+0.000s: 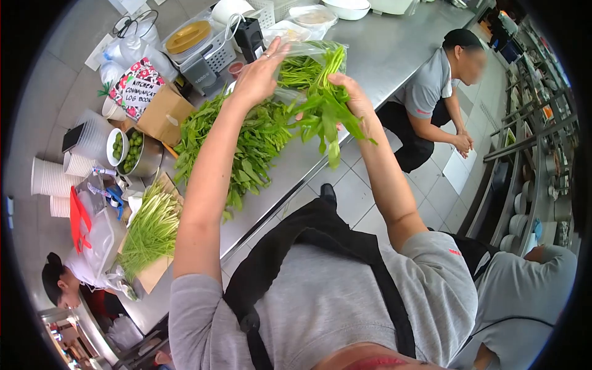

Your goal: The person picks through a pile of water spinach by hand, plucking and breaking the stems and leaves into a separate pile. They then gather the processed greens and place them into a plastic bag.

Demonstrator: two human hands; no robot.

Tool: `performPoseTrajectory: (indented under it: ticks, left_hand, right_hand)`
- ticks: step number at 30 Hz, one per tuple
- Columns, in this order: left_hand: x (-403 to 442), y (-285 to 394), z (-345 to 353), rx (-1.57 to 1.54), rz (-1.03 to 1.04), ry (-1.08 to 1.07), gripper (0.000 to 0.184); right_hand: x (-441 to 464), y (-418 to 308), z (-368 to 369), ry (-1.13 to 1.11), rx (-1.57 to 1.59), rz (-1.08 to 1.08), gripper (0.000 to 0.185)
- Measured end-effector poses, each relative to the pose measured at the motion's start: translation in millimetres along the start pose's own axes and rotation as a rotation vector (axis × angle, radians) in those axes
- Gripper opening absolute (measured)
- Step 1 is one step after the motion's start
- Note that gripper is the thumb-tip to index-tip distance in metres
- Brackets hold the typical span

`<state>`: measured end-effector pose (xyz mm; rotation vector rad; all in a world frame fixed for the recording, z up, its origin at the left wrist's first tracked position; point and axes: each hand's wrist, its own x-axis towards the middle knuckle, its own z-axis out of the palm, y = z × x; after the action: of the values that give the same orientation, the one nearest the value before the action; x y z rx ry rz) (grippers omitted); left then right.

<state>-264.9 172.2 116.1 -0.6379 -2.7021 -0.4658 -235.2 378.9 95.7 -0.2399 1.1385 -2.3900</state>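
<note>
My right hand (353,102) is closed round a bunch of leafy green stems (320,105), leaves hanging down toward me. Its stems reach the mouth of a clear plastic bag (338,54), in which more green stems show. My left hand (258,74) is at the bag's left side, its fingers pressed on the plastic edge. Beneath my left forearm, a large heap of leafy greens (246,148) lies on the steel table (376,61). Thin pale-green stalks (151,231) lie on cardboard further left.
Left of the heap stand a cardboard box (165,114), a metal pot of small green fruits (137,154), paper cups (49,177) and a scale (200,73). A person (441,98) sits beyond the table at right; others are at lower left and lower right. Shelves (536,142) line the right.
</note>
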Motion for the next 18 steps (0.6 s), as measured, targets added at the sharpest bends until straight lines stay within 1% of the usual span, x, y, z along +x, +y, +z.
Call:
performPoseTrajectory:
  ticks: [1,2,4,5,6,8,9,10,12,13,14,15,16,18]
  left_hand:
    - [0,0,-1,-0.015,0.019,-0.021,0.073]
    - [0,1,-1,-0.030,0.040,-0.044,0.074]
    - [3,1,-1,-0.027,0.057,-0.071,0.075]
    - [4,1,-1,-0.028,0.080,-0.101,0.076]
    - [6,0,0,-0.026,0.077,-0.100,0.076]
    - [9,-1,2,-0.076,0.119,-0.125,0.077]
    - [10,-2,3,-0.076,0.119,-0.125,0.077]
    - [12,-3,3,-0.105,0.115,-0.120,0.077]
    - [13,-2,-1,-0.132,0.115,-0.113,0.076]
    - [12,1,-4,-0.155,0.053,-0.126,0.075]
    - [13,3,-8,-0.177,-0.009,-0.138,0.074]
    - [13,3,-11,-0.176,-0.009,-0.138,0.074]
    - [14,2,-12,-0.197,0.011,-0.120,0.073]
    - [15,2,-12,-0.218,0.034,-0.106,0.072]
  right_hand:
    - [7,6,0,0.056,0.035,-0.070,0.019]
    - [16,14,-2,0.050,0.034,-0.065,0.019]
    - [30,25,-1,0.212,-0.303,-0.515,0.014]
    - [33,26,-3,0.346,-0.556,-0.594,0.009]
    - [35,26,-1,0.342,-0.556,-0.594,0.009]
    - [41,26,4,0.594,-1.194,-0.993,0.010]
    - [49,26,0,0.580,-1.292,-1.110,0.012]
    - [55,26,-4,0.581,-1.290,-1.111,0.012]
    - [64,25,-9,0.512,-1.513,-1.281,0.014]
    - [67,23,-12,0.513,-1.511,-1.282,0.014]
    - [71,21,-14,0.444,-1.667,-1.218,0.012]
    - [75,20,-17,0.372,-1.820,-1.145,0.009]
    - [84,19,-22,0.373,-1.819,-1.144,0.009]
    - [102,15,-28,0.274,-2.158,-0.910,0.007]
